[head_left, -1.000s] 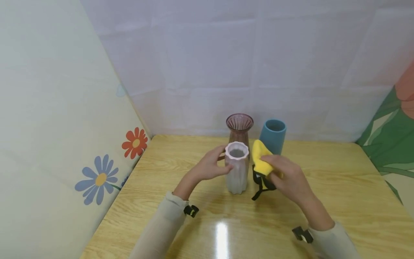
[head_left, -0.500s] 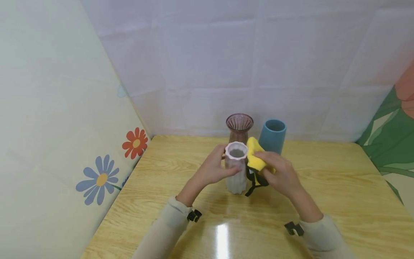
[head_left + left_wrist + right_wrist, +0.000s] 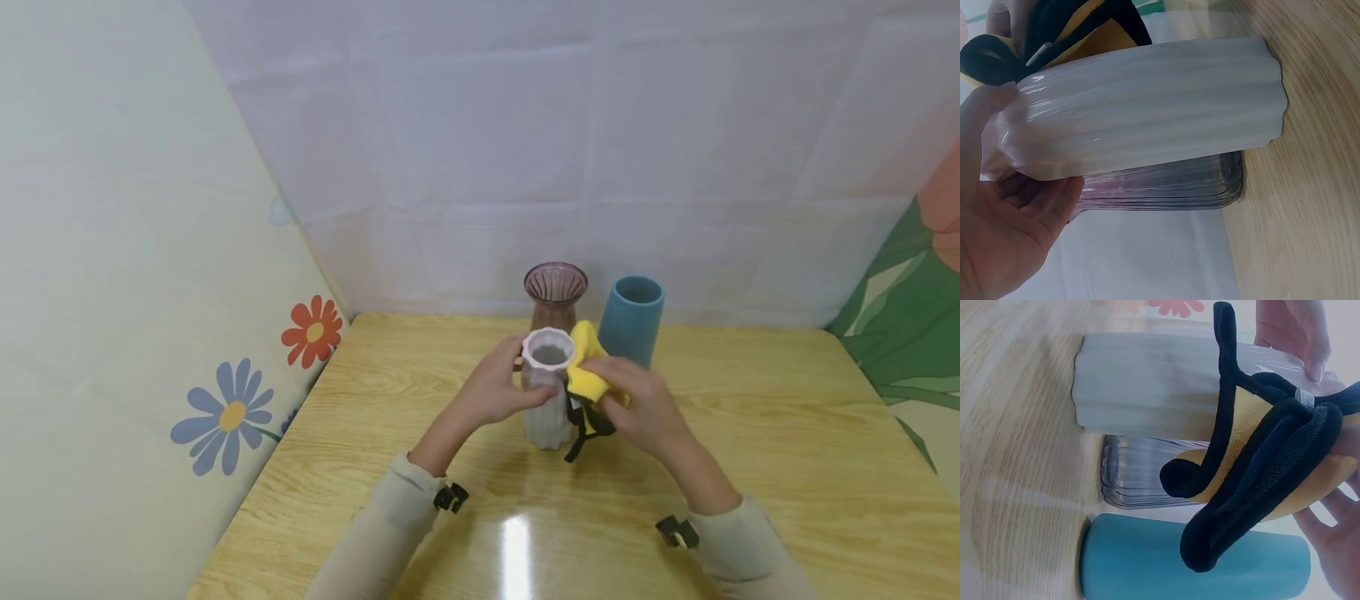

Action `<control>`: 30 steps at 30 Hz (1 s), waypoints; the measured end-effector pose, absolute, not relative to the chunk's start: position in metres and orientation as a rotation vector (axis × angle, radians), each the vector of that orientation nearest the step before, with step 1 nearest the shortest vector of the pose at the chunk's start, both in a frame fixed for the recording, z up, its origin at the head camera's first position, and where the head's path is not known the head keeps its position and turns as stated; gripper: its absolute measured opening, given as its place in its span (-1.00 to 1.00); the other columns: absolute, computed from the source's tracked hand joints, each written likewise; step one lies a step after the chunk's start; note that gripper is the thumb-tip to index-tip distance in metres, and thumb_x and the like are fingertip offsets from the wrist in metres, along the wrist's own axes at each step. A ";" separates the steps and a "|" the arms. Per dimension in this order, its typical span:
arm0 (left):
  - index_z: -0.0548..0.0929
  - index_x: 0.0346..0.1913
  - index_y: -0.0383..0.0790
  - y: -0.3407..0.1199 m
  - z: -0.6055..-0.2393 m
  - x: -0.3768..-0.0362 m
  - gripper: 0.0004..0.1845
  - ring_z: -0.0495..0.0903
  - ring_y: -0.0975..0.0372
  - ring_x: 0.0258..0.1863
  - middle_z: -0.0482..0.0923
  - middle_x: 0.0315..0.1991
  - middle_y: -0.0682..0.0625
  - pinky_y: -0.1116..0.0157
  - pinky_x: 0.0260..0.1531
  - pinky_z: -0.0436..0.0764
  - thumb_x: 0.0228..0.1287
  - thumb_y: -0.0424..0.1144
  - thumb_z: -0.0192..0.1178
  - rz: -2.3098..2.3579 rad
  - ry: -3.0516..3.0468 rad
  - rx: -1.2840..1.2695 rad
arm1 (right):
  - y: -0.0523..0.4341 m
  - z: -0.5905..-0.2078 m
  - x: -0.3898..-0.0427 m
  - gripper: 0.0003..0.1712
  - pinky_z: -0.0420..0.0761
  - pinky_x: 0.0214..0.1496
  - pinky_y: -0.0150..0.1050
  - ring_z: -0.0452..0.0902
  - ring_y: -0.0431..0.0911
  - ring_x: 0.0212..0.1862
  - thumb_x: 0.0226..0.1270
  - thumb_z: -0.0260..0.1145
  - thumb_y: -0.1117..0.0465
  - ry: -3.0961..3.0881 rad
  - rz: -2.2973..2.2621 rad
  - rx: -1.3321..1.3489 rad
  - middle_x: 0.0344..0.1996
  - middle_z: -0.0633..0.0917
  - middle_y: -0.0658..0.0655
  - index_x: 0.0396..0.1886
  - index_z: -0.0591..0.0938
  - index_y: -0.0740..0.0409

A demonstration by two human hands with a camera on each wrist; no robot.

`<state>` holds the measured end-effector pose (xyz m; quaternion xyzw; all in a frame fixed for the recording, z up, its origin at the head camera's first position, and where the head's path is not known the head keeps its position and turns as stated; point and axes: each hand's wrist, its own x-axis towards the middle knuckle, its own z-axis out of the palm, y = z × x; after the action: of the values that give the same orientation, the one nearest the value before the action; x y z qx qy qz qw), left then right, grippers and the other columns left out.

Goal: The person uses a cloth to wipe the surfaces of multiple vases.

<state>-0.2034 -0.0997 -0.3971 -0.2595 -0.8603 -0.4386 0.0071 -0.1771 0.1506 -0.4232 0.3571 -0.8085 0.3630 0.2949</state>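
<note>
A white ribbed vase (image 3: 547,425) with a scalloped pinkish rim stands upright on the wooden table. My left hand (image 3: 491,387) grips it near the top, thumb in front and fingers round the back, as the left wrist view also shows. In my right hand (image 3: 645,404) a yellow cloth (image 3: 587,379) with a dark edge is pinched and bunched, lying against the vase's right side near the rim. Its dark side (image 3: 1260,469) and a small white tag (image 3: 1305,398) show in the right wrist view. The cloth hides part of the vase there.
Just behind the white vase stands a purple glass vase (image 3: 556,287) with a flared rim. A blue vase (image 3: 632,321) is behind the right hand, to the right. The wooden table (image 3: 420,350) meets a pale cloth backdrop (image 3: 480,167) at its far edge.
My right hand has brought the cloth leftward from beside the white vase to against its side. The left thumb has slid farther across the vase's front.
</note>
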 end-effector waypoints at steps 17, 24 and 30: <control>0.45 0.37 -0.14 -0.101 -0.392 -0.207 -0.27 0.51 0.17 0.25 0.55 0.22 0.01 0.13 0.27 0.55 0.13 -0.19 0.52 -1.441 -2.731 -0.859 | 0.151 -0.432 -0.170 -0.44 0.74 -0.02 0.01 0.71 0.09 -0.03 -0.09 0.47 0.59 -2.189 0.959 0.926 -0.04 0.77 0.18 -0.01 0.73 0.18; 0.46 0.36 -0.09 -0.102 -0.390 -0.209 -0.28 0.53 0.18 0.25 0.57 0.21 0.05 0.15 0.27 0.55 0.14 -0.18 0.51 -1.427 -2.731 -0.906 | 0.152 -0.438 -0.169 -0.42 0.75 -0.08 0.03 0.72 0.09 -0.08 -0.12 0.43 0.61 -2.189 0.965 0.952 -0.08 0.78 0.17 -0.02 0.73 0.17; 0.46 0.35 -0.11 -0.102 -0.390 -0.209 -0.28 0.52 0.16 0.25 0.56 0.21 0.03 0.15 0.28 0.55 0.12 -0.18 0.52 -1.443 -2.745 -0.894 | 0.154 -0.444 -0.168 -0.41 0.76 -0.09 0.01 0.72 0.07 -0.09 -0.14 0.44 0.64 -2.195 0.976 0.983 -0.09 0.79 0.14 -0.03 0.74 0.19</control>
<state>-0.2093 -0.1024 -0.3900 -0.2767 -0.8497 -0.4466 -0.0431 -0.1676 0.1537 -0.4438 0.3646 -0.8144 0.3621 0.2695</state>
